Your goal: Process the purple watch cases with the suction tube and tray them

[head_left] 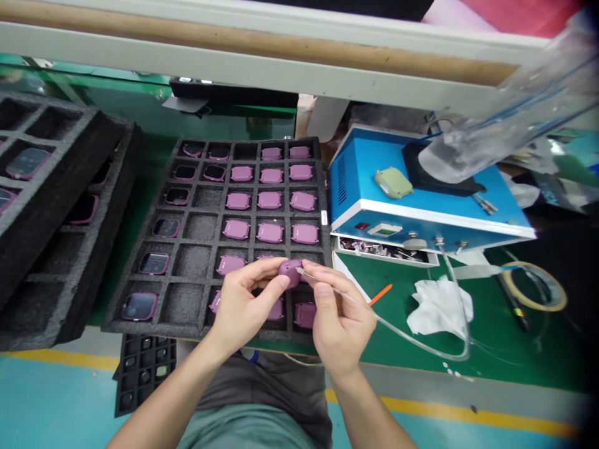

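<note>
My left hand [241, 302] holds a small purple watch case [289, 272] between thumb and fingers, just above the front of a black foam tray [206, 218]. My right hand [334, 315] pinches a thin needle-tipped dispensing tool [312, 278] whose tip touches the case. A clear tube [412, 343] runs from the tool across the green mat to a blue control box [412, 199]. The tray holds several purple cases [270, 232] face down on the right and several with dark screens [139, 306] up on the left.
A second stack of black foam trays [42, 206] stands at the left. On the green mat lie a white crumpled wipe [440, 305], an orange stick [380, 294] and a roll of tape [533, 287]. A green case [393, 183] rests on the blue box. A clear plastic bag [510, 112] hangs at upper right.
</note>
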Available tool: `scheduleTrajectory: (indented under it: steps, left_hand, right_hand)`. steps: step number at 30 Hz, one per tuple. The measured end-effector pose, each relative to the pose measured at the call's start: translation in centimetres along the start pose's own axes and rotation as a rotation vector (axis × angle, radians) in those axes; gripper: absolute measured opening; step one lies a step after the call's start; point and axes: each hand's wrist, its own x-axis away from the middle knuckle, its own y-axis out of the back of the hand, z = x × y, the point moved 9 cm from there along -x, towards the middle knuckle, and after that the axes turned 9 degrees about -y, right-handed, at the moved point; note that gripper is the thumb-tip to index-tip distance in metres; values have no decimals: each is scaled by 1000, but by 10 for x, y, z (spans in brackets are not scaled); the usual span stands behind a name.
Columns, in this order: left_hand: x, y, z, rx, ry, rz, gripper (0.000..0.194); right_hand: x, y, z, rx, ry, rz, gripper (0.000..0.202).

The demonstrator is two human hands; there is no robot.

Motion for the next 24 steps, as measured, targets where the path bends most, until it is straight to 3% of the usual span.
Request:
scheduleTrajectory:
  steps: [24]
  left_hand:
    - [-2,6,-4,-129,-49,-12,24]
  right_hand:
    - [-4,-2,5,24,33,12,18]
